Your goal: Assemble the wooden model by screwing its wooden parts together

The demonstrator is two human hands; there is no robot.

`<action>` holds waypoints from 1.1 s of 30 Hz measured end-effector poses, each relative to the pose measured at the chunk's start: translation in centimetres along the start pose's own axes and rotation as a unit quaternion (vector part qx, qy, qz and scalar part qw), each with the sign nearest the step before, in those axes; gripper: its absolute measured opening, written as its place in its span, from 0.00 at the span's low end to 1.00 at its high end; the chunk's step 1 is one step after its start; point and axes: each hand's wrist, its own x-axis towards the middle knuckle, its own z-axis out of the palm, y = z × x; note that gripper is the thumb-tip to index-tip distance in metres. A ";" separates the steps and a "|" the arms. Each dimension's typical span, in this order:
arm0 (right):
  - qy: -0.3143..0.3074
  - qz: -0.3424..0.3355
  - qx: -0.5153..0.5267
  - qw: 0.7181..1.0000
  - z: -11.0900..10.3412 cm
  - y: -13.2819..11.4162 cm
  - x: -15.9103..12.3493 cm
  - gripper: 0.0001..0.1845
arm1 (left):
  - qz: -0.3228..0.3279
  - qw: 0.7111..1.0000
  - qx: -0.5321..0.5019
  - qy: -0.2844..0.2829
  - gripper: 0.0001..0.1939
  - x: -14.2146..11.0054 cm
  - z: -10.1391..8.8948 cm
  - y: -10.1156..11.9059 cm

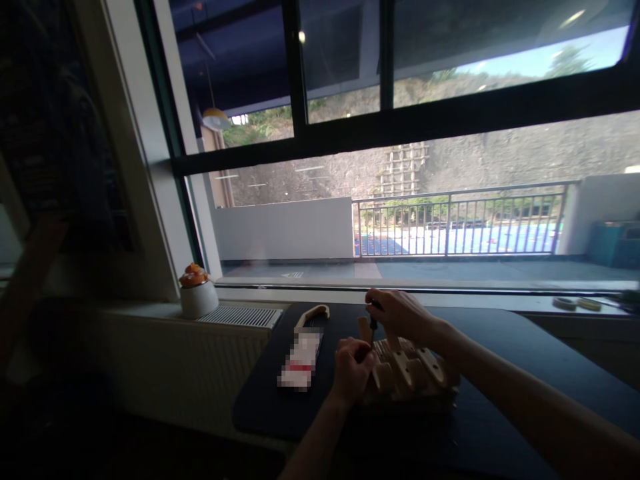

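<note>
On the dark table my right hand point(393, 313) grips a screwdriver point(373, 328) from above, its dark shaft pointing down. Close to the lower end of that shaft is my left hand point(353, 367), its fingers curled and pressed together at the left side of a wooden assembly point(413, 373). What those fingers pinch is hidden. The assembly is light wood, with several rounded pieces standing along it and dark holes in some of them. A short wooden upright point(363, 327) rises behind my left hand.
A curved wooden piece point(314, 313) lies at the table's back left, beside a blurred pale packet point(301, 360). A white jar with an orange lid point(199, 293) stands on the sill by the radiator point(245, 316). Rolls of tape point(589, 304) sit at right. A window rises behind the table point(520, 373).
</note>
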 end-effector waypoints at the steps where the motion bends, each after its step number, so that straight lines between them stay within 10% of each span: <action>1: -0.001 -0.005 0.001 1.000 0.0 0.0 0.0 0.13 | 0.001 1.000 0.001 0.001 0.03 0.0 0.0 0.0; 33: -0.033 -0.016 -0.012 0.999 -0.4 -0.4 0.0 0.12 | -0.011 1.000 0.002 -0.003 0.04 -0.2 -0.4 0.7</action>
